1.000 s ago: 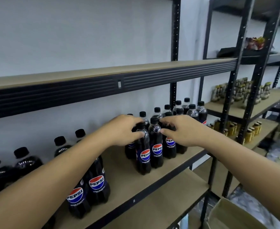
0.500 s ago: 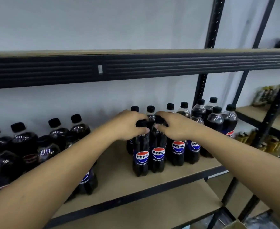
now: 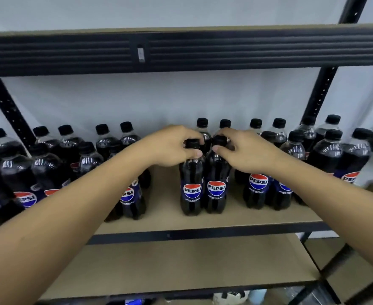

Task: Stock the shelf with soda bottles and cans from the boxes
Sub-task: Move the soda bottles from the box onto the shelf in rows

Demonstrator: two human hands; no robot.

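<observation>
Two Pepsi bottles stand upright and touching side by side near the front edge of the middle shelf (image 3: 165,223), about at its centre, labels facing out. The left hand (image 3: 172,148) grips the left Pepsi bottle (image 3: 191,183) at the top, fingers curled over the black cap and the thumb pressed against the neck just under it. The right hand (image 3: 245,150) holds the right Pepsi bottle (image 3: 216,181) the same way, fingers curled round the cap and the thumb tip on the neck. Both bottle bases sit on the shelf board. At the back of the middle shelf, behind the hands, a row of black-capped bottles (image 3: 256,124) lines the pale wall (image 3: 159,95). Toward the shelf's left end stands a dense cluster of the same bottles (image 3: 47,166), partly hidden by the left forearm; bare board separates it from the held pair. Toward the shelf's right end stands another group of bottles (image 3: 258,188), just beside the held pair and partly covered by the right forearm. Above the middle shelf runs the black ribbed beam (image 3: 225,51) of the next level. At the shelf's right rear corner rises a black perforated post (image 3: 319,93). Below the middle shelf lies a lower shelf (image 3: 181,265) of the same tan board.
</observation>
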